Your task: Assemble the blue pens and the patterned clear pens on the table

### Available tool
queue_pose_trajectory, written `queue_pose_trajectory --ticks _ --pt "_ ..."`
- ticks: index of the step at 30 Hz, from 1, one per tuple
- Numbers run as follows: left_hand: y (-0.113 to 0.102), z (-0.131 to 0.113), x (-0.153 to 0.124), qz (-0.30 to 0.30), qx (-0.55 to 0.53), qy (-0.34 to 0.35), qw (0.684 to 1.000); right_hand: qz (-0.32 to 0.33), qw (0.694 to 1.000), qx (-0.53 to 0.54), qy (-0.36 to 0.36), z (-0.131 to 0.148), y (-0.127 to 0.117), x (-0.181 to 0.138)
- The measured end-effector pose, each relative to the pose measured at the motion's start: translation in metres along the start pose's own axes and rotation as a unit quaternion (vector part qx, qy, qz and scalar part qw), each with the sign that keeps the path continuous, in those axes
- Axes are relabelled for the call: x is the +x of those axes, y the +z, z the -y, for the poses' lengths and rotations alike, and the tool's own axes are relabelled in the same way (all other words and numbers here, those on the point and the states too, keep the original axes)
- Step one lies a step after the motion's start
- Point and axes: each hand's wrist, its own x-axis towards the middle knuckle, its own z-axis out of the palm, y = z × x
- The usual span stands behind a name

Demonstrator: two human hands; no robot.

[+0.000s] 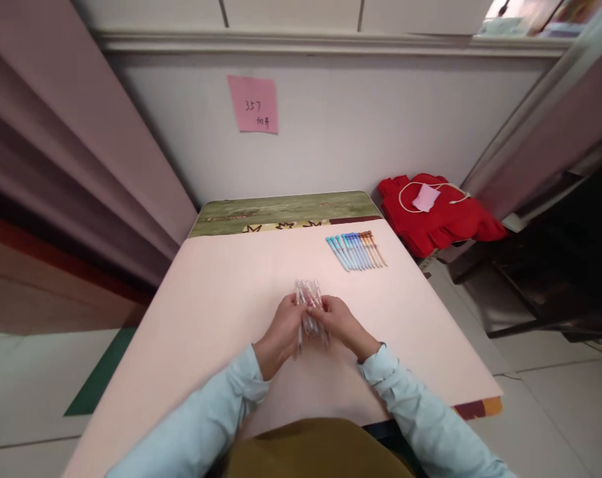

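Note:
Between my two hands is a bundle of several clear-barrelled pens (308, 292), held above the near middle of the table. My left hand (285, 325) is closed round the bundle's left side, and my right hand (341, 321) grips it from the right. The thumbs nearly meet over the middle, covering part of the pens. Farther off to the right, a row of pens (356, 251) lies side by side on the table, running from light blue through darker blue to brown. Neither hand touches that row.
A pale cover (221, 285) lies over the table, with a green patterned strip (281, 209) showing at the back. Red cloth (440, 226) with a white cable sits beyond the right corner. A pink note (253, 104) is stuck on the wall. Curtains (72, 133) hang at left.

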Motion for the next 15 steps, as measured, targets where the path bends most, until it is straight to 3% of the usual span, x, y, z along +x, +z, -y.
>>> queue_pose_trajectory --ticks 4,6,9,15 --pt "-0.051 -0.008 -0.031 -0.086 -0.003 -0.007 0.996 0.058 0.997 -0.03 -0.03 0.025 0.045 -0.012" --pt "-0.067 -0.007 -0.042 -0.095 -0.003 -0.013 0.995 0.073 0.996 -0.05 -0.032 0.029 0.058 -0.02" --pt "-0.076 -0.004 -0.051 -0.072 -0.014 -0.013 0.997 0.066 0.994 -0.08 -0.038 0.029 0.062 -0.03" --pt "-0.077 0.0 -0.054 -0.03 0.005 0.058 0.998 -0.056 0.968 -0.231 -0.076 0.024 0.049 -0.04"
